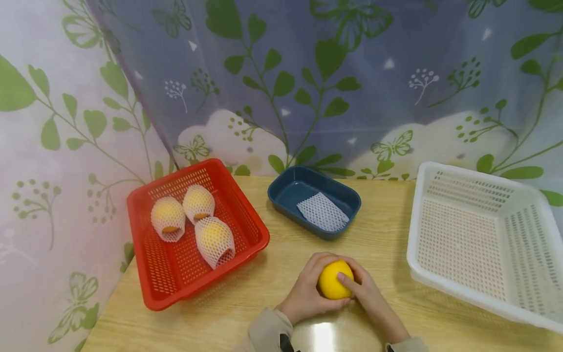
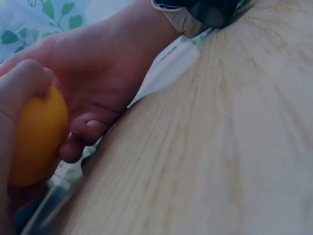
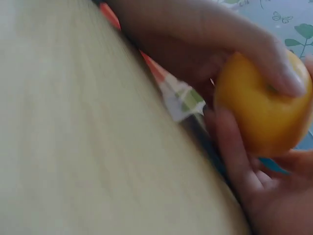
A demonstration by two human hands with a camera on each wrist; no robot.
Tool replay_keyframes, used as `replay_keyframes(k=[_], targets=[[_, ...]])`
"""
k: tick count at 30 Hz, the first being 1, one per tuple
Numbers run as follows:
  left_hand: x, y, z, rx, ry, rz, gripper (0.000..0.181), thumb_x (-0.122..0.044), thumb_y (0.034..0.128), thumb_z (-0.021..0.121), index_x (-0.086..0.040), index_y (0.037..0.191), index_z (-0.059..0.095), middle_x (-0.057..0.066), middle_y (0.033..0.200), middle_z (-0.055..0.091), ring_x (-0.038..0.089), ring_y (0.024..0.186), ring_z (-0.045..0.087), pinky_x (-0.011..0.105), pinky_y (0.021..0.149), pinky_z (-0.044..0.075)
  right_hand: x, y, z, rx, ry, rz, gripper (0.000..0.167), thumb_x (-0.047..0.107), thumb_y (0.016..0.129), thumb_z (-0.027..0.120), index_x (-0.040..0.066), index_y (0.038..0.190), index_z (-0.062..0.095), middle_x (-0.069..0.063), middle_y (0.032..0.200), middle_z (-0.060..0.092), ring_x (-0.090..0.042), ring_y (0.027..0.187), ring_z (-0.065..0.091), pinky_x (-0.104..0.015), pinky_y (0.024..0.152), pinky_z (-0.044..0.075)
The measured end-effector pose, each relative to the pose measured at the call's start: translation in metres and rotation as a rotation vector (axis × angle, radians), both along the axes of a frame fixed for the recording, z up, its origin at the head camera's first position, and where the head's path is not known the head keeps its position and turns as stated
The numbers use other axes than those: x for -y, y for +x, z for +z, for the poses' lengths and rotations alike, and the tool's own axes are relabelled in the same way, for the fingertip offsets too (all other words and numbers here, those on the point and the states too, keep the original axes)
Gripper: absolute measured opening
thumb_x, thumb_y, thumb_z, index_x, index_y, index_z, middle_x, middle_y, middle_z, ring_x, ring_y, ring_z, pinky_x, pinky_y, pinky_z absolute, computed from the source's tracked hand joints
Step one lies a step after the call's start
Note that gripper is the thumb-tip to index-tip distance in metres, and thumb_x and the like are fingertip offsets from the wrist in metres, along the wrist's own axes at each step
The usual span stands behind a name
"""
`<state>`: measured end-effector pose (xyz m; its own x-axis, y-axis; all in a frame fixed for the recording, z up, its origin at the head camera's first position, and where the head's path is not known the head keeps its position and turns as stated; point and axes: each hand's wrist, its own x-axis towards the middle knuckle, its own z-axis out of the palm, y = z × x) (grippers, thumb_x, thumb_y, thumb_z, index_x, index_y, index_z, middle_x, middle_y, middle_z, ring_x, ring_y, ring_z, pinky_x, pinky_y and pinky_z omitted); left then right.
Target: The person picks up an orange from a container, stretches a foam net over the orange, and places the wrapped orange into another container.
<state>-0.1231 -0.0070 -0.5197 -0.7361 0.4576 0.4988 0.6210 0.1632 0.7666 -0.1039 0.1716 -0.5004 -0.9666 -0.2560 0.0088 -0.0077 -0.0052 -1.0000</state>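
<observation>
A smooth yellow orange (image 1: pixel 335 279) is held between both hands just above the table, near its front. My left hand (image 1: pixel 305 293) cups its left side, fingers curled round the far side and thumb along the near underside. From the right, my right hand (image 1: pixel 370 296) grips it, the thumb pressed on its face and the fingers behind. The right wrist view shows the orange (image 3: pixel 259 110) bare, with a small dimple beside a thumb tip. In the left wrist view the orange (image 2: pixel 39 139) is partly covered by fingers.
A red basket (image 1: pixel 259 239) at left holds three yellow fruits in white foam nets, one net fruit (image 1: pixel 214 239) nearest. Behind the hands, a dark blue tray (image 1: pixel 286 188) contains a flat white foam net (image 1: pixel 323 211). At right stands a white basket (image 1: pixel 462 244) on the wooden table (image 1: pixel 378 234).
</observation>
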Motion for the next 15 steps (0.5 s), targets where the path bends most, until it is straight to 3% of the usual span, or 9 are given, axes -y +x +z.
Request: replay_keyframes(k=[5,8,10,12,15], targets=[[0.000,0.003,0.000,0.103,0.037,0.053,0.073,-0.030,0.0759,0.086,-0.020,0.138,0.049,-0.005,0.131,0.052,0.013,0.115,0.053,0.033,0.095,0.049,0.002,0.003,-0.010,-0.221,0.019,-0.123,0.028,0.001,0.099,0.052,-0.005,0.126,0.056,-0.007,0.119,0.059,-0.011,0.095,0.062,-0.023,0.077,0.053],[0.002,0.003,0.001,0.221,0.075,0.079,0.058,-0.033,0.0837,0.077,-0.019,0.134,0.052,-0.003,0.124,0.058,0.014,0.106,0.057,0.032,0.088,0.050,0.001,0.003,-0.013,-0.370,-0.002,-0.106,0.033,-0.008,0.092,0.057,-0.005,0.125,0.057,-0.012,0.118,0.057,-0.013,0.090,0.060,-0.024,0.070,0.054],[0.004,0.003,0.002,0.301,0.104,0.081,0.049,-0.035,0.0876,0.071,-0.019,0.131,0.053,-0.002,0.120,0.061,0.014,0.101,0.059,0.031,0.085,0.051,0.000,0.001,-0.014,-0.463,0.002,-0.052,0.044,-0.013,0.086,0.063,-0.005,0.128,0.055,-0.017,0.121,0.055,-0.018,0.096,0.056,-0.025,0.074,0.054],[0.005,0.003,0.003,0.366,0.128,0.073,0.043,-0.036,0.0908,0.065,-0.020,0.129,0.053,-0.001,0.118,0.062,0.015,0.099,0.059,0.031,0.084,0.050,0.000,-0.001,-0.015,-0.532,0.021,0.009,0.059,-0.014,0.078,0.071,-0.006,0.134,0.051,-0.021,0.127,0.052,-0.022,0.108,0.052,-0.028,0.087,0.051],[0.006,0.003,0.004,0.415,0.127,0.067,0.040,-0.037,0.0926,0.062,-0.020,0.128,0.054,-0.001,0.119,0.060,0.015,0.102,0.058,0.031,0.087,0.049,0.001,-0.001,-0.017,-0.575,0.059,0.055,0.077,-0.010,0.071,0.081,-0.004,0.140,0.046,-0.021,0.134,0.049,-0.024,0.120,0.047,-0.027,0.101,0.043]])
